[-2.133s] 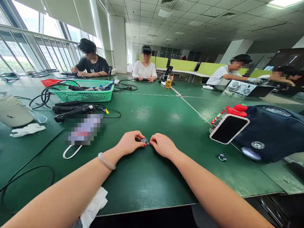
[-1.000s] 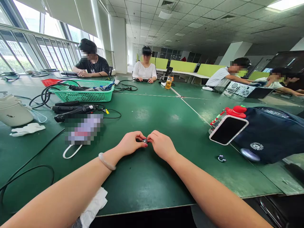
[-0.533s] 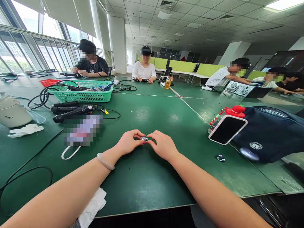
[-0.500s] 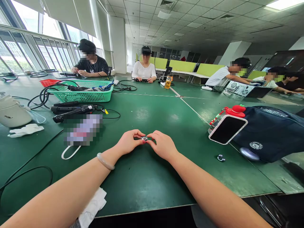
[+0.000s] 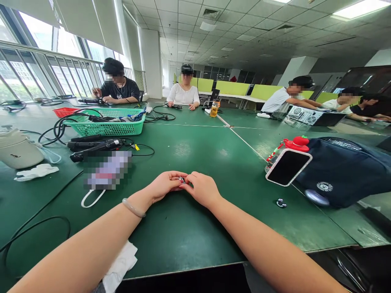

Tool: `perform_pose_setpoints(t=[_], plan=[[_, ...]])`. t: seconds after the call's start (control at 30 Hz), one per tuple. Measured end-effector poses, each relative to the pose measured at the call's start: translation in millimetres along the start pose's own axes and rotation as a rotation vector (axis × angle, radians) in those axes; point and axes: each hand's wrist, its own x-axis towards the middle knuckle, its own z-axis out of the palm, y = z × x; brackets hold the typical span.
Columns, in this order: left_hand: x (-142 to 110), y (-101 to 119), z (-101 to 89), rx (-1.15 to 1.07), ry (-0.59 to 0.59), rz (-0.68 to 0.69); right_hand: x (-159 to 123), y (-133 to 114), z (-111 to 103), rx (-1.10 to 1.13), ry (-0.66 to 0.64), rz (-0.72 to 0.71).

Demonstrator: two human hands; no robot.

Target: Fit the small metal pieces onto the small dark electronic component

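A small dark piece with white or silvery markings (image 5: 182, 180) sits between my two hands over the green table; its exact kind is too small to make out. My left hand (image 5: 161, 185) is closed, thumb and fingers pinching the piece from the left. From the other side my right hand (image 5: 204, 188) is closed as well, its thumb and index finger on the piece's right edge. Fingertips cover much of it. Right of my hands, a small shiny dark curved object (image 5: 281, 203) lies on the table.
At the left are a green basket (image 5: 108, 128) with cables and gloves, black handheld devices (image 5: 97, 149), a pouch (image 5: 20, 149) and tissue (image 5: 36, 172). A phone (image 5: 288, 167) leans before a dark blue bag (image 5: 342, 171) at the right. Several people sit around the table.
The small piece has been turned between my fingers, and now less of it shows. My hands have drawn closer together. The head view has shifted slightly.
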Motion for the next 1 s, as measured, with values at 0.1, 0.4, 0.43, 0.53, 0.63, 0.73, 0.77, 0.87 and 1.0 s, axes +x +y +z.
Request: perform_pose_setpoints(t=[0.1, 0.4, 0.43, 0.53, 0.63, 0.73, 0.77, 0.87, 1.0], plan=[[2, 2, -8.6, 0.209, 0.191, 0.067, 0, 6, -3, 0.053, 0.014, 0.057], [-6, 18, -62.0, 1.431, 0.752, -0.068, -1, 20, -9, 0.242, -0.036, 0.195], [-8, 19, -64.7, 1.449, 0.768, -0.095, -1, 19, -8, 0.252, -0.042, 0.193], [-14, 22, -66.5, 1.48, 0.807, -0.14, -1, 19, -7, 0.26, -0.053, 0.183], [-17, 24, -64.9, 1.521, 0.827, -0.177, -2, 19, -6, 0.269, -0.072, 0.184], [-16, 23, -65.9, 1.542, 0.817, -0.186, -3, 20, -7, 0.286, -0.098, 0.191], [-16, 23, -67.1, 1.542, 0.812, -0.185, -3, 20, -7, 0.29, -0.106, 0.191], [-14, 21, -71.2, 1.533, 0.807, -0.169, -3, 20, -7, 0.298, -0.122, 0.183], [-12, 19, -75.1, 1.532, 0.815, -0.143, -4, 20, -5, 0.291, -0.129, 0.173]])
